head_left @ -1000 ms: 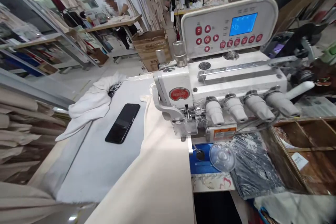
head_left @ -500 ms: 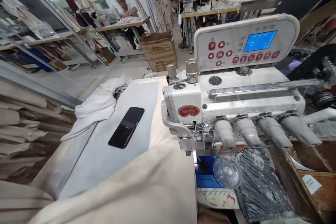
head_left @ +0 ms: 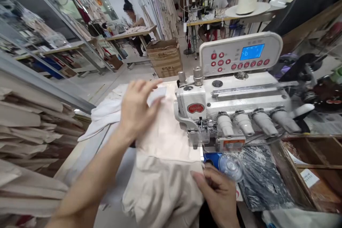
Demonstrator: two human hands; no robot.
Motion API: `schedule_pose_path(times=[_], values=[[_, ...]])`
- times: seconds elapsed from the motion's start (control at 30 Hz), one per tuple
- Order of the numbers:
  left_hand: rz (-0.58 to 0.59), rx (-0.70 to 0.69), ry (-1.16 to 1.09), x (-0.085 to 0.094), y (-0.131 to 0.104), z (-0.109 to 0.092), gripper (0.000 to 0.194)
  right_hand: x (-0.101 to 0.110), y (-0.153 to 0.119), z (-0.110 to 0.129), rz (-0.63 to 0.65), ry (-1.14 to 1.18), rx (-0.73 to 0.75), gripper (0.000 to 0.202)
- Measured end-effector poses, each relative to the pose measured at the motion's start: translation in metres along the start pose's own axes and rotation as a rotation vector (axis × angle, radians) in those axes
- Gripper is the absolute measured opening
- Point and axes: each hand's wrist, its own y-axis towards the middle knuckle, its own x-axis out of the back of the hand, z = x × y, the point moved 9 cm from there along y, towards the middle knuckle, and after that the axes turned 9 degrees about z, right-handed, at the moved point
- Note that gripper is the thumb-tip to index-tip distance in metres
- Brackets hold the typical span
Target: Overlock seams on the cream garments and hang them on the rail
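A cream-beige fabric piece (head_left: 167,131) lies on the table beside a white sewing machine (head_left: 197,94), its right edge by the needle area. Its lower part bunches toward me. Over the upper left of the cloth is my left hand (head_left: 137,105), slightly blurred, thumb and fingers apart, nothing gripped. My right hand (head_left: 219,194) is closed at the cloth's right edge, just below the needle area, pinching it between thumb and fingers. Of the dark phone, only a sliver shows behind my left wrist.
White cloth (head_left: 104,114) is heaped at the table's left. A clear plastic cup (head_left: 231,167) and a wooden compartment box (head_left: 317,164) are right of the needle area. Beige garments (head_left: 24,128) hang at far left. A cardboard box (head_left: 164,58) and two people at machines are behind.
Both my hands have come into fuller view on the cloth. The cloth has shifted up along the machine and now bunches in front of me. The phone has become mostly covered.
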Motion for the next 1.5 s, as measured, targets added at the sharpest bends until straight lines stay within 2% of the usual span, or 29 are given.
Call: schedule_pose_path(times=[0.07,0.13,0.2,0.23,0.3,0.33,0.4,0.47,0.53,0.6,0.63,0.7,0.77,0.83,0.9,1.0,1.13,1.23,1.3,1.37,1.43,1.5], values=[[-0.035,-0.029,-0.024,0.001,-0.04,-0.024,0.046,-0.002,-0.01,-0.002,0.012,-0.025,0.024,0.039],[-0.052,0.01,-0.09,-0.007,-0.097,-0.041,0.062,-0.005,-0.015,0.002,0.061,-0.057,0.045,0.042],[0.036,0.159,-0.089,-0.028,-0.157,-0.041,0.077,-0.005,-0.015,0.01,0.106,-0.086,0.072,0.041],[0.076,0.188,-0.072,-0.035,-0.183,-0.042,0.077,-0.006,-0.013,0.015,0.129,-0.097,0.089,0.038],[0.124,0.179,-0.108,-0.04,-0.216,-0.04,0.048,-0.005,-0.009,0.027,0.142,-0.106,0.147,0.032],[0.125,0.159,-0.146,-0.035,-0.221,-0.037,0.033,-0.005,-0.007,0.032,0.146,-0.111,0.172,0.03],[0.03,0.126,-0.161,-0.01,-0.211,-0.027,0.026,-0.007,-0.006,0.042,0.144,-0.125,0.233,0.03],[-0.16,0.087,-0.013,0.026,-0.182,-0.022,0.02,-0.009,-0.009,0.049,0.129,-0.194,0.306,0.03],[-0.351,0.016,0.18,0.049,-0.152,-0.033,0.02,-0.011,-0.015,0.053,0.078,-0.325,0.388,0.025],[-0.419,-0.112,0.209,0.044,-0.128,-0.056,0.024,-0.01,-0.022,0.049,0.0,-0.422,0.391,0.022],[-0.399,-0.218,0.159,0.033,-0.121,-0.071,0.022,-0.007,-0.024,0.046,-0.044,-0.427,0.372,0.021],[-0.289,-0.444,0.012,0.004,-0.119,-0.102,0.016,0.0,-0.029,0.037,-0.125,-0.367,0.321,0.021],[-0.22,-0.55,-0.099,-0.017,-0.126,-0.119,0.018,0.005,-0.032,0.031,-0.179,-0.272,0.281,0.018],[-0.236,-0.517,-0.143,-0.024,-0.13,-0.12,0.017,0.006,-0.03,0.025,-0.167,-0.168,0.229,0.019],[-0.237,-0.481,-0.164,-0.023,-0.129,-0.118,0.02,0.005,-0.027,0.02,-0.123,-0.073,0.174,0.019],[-0.161,-0.454,-0.156,-0.02,-0.122,-0.121,0.027,0.004,-0.027,0.016,-0.082,-0.005,0.145,0.021],[-0.022,-0.399,-0.154,-0.021,-0.112,-0.126,0.03,0.002,-0.033,0.006,-0.036,-0.031,0.103,0.029],[0.028,-0.403,-0.196,-0.026,-0.102,-0.118,0.036,0.001,-0.028,0.002,-0.033,-0.054,0.079,0.033],[0.055,-0.406,-0.281,-0.032,-0.097,-0.104,0.041,0.004,-0.019,0.007,-0.062,-0.05,0.104,0.031],[0.052,-0.287,-0.38,-0.038,-0.101,-0.077,0.047,0.003,-0.011,0.014,-0.058,-0.057,0.131,0.026],[0.008,-0.042,-0.404,-0.042,-0.123,-0.044,0.056,0.0,-0.01,0.015,-0.025,-0.092,0.13,0.027],[0.021,0.153,-0.34,-0.044,-0.163,-0.023,0.064,-0.007,-0.018,0.008,0.043,-0.145,0.086,0.04]])
